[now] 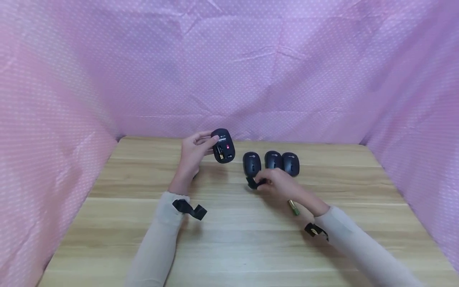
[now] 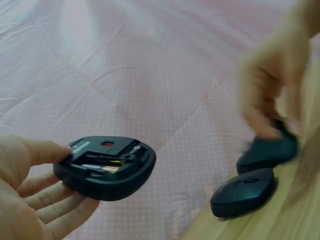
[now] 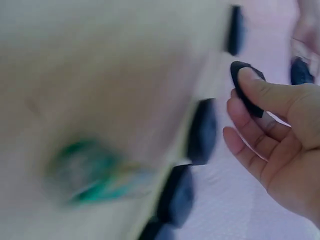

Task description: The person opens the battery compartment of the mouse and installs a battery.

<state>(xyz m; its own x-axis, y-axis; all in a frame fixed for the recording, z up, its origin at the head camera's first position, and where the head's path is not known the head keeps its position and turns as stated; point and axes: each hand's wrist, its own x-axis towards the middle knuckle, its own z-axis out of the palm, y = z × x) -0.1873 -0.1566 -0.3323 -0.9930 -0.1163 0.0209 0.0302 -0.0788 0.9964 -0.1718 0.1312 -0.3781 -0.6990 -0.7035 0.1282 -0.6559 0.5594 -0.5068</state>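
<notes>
My left hand (image 1: 193,153) holds a black computer mouse (image 1: 224,145) with its underside up, thumb on the bottom face. The mouse's battery compartment is uncovered; a battery (image 2: 102,168) lies inside and a red light glows beside it. My right hand (image 1: 277,183) pinches a thin curved black piece (image 3: 246,90), which looks like a battery cover, between thumb and fingers. It is above the table, just in front of the row of mice. A green and gold battery (image 1: 294,208) lies on the table under the right forearm.
Three black mice, left (image 1: 252,163), middle (image 1: 273,159) and right (image 1: 291,163), sit upright toward the back of the wooden table (image 1: 229,247). Another dark object (image 3: 235,31) stands at the table's edge in the right wrist view. Pink dotted cloth (image 1: 229,71) surrounds the table.
</notes>
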